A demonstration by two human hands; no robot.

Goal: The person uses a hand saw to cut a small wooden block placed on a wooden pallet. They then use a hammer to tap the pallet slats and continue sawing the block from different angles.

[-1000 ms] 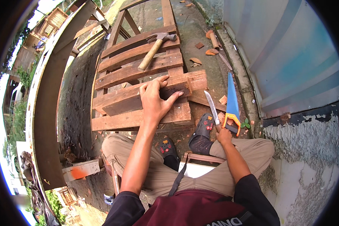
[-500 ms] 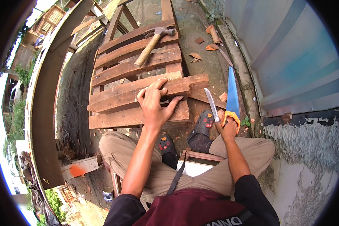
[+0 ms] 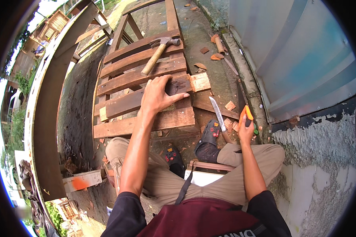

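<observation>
My left hand (image 3: pixel 156 94) lies over a brown wooden beam (image 3: pixel 124 104), fingers over its far side and thumb along its top, gripping it. Pale, freshly cut wood shows at the beam's stepped right end (image 3: pixel 201 81) and near its left end. The beam rests across the slats of a wooden pallet-like frame (image 3: pixel 144 123). In my right hand (image 3: pixel 246 132) is the orange handle of a handsaw (image 3: pixel 241 94), held off to the right, its blade seen nearly edge-on and pointing away from me. A claw hammer (image 3: pixel 157 55) with a wooden handle lies on the far slats.
A long knife (image 3: pixel 217 112) with a wooden handle leans by my right shoe (image 3: pixel 210 136). Wood offcuts (image 3: pixel 230 105) and dry leaves (image 3: pixel 200 66) litter the ground. A metal sheet wall (image 3: pixel 296 59) stands close on the right, a big wooden beam (image 3: pixel 47 106) on the left.
The beam under my left hand has been turned over, and its pale cut ends now show. The saw has rotated from its blue blade face-on to nearly edge-on.
</observation>
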